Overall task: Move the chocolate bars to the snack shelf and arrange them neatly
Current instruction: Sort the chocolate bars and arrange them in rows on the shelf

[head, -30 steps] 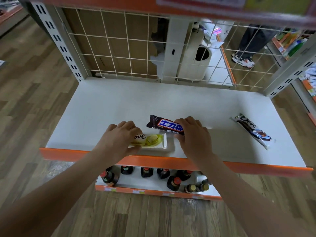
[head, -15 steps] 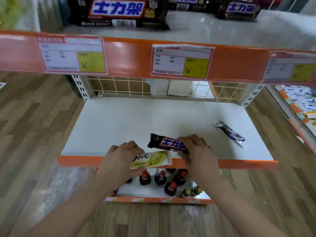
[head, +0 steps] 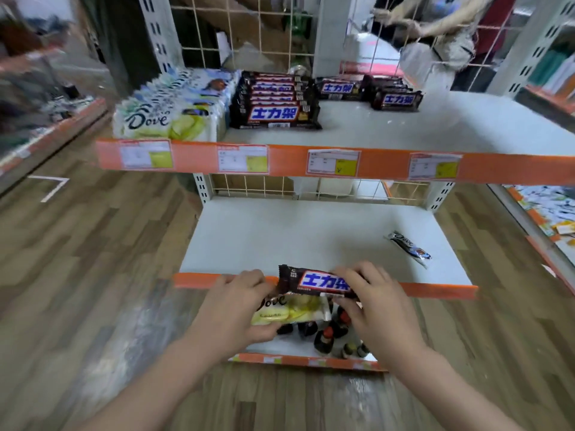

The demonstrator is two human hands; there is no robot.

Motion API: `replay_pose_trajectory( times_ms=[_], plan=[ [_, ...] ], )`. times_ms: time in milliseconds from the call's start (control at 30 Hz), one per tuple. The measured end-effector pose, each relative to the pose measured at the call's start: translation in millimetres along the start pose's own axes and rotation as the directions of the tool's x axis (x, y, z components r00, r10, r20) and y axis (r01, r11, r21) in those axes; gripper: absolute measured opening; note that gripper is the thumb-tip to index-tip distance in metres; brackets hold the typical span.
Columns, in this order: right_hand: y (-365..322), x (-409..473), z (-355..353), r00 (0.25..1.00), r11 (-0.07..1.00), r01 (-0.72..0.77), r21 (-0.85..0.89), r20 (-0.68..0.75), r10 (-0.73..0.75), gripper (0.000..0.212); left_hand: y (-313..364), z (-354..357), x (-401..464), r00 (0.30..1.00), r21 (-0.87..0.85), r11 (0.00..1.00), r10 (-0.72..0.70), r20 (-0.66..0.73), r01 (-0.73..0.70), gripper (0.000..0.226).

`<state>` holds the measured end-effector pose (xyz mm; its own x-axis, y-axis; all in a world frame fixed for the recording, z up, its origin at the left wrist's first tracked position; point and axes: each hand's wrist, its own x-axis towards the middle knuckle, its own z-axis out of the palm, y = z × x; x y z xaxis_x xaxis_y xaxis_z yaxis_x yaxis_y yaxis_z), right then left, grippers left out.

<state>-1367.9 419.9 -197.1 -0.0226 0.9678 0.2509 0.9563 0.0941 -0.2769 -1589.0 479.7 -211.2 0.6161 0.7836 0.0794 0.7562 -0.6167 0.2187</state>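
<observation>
The left hand (head: 231, 309) grips a pale green Dove bar (head: 292, 311), fingers curled over its left end. The right hand (head: 375, 298) pinches a dark Snickers bar (head: 314, 281) by its right end, just above the Dove bar, at the near orange edge of the middle shelf (head: 311, 241). Far right on that shelf lies a dark Dove bar (head: 408, 247). On the top shelf (head: 435, 126), Dove packs (head: 174, 110) sit left, Snickers stacks (head: 277, 102) beside them.
</observation>
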Motion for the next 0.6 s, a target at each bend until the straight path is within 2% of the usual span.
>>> replay_pose_trajectory(
  times_ms=[100, 300, 600],
  plan=[
    [-17.4, -13.4, -31.3, 1.000, 1.000, 0.017, 0.005, -0.021, -0.017, 0.041, 9.8, -33.5, -27.1, 0.999, 0.045, 0.999, 0.014, -0.038, -0.012, 0.042],
    [-49.3, -31.1, -88.5, 0.993, 0.993, 0.102, -0.064, -0.059, -0.106, 0.045, 30.1, -99.4, -52.7, 0.990, 0.032, 0.998, 0.059, -0.127, -0.056, 0.045],
    [-82.6, -41.5, -148.7, 0.979, 0.984, 0.159, -0.080, -0.112, -0.168, 0.048, 53.6, -169.9, -72.7, 0.977, 0.069, 0.995, 0.084, -0.197, -0.072, 0.037]
  ],
)
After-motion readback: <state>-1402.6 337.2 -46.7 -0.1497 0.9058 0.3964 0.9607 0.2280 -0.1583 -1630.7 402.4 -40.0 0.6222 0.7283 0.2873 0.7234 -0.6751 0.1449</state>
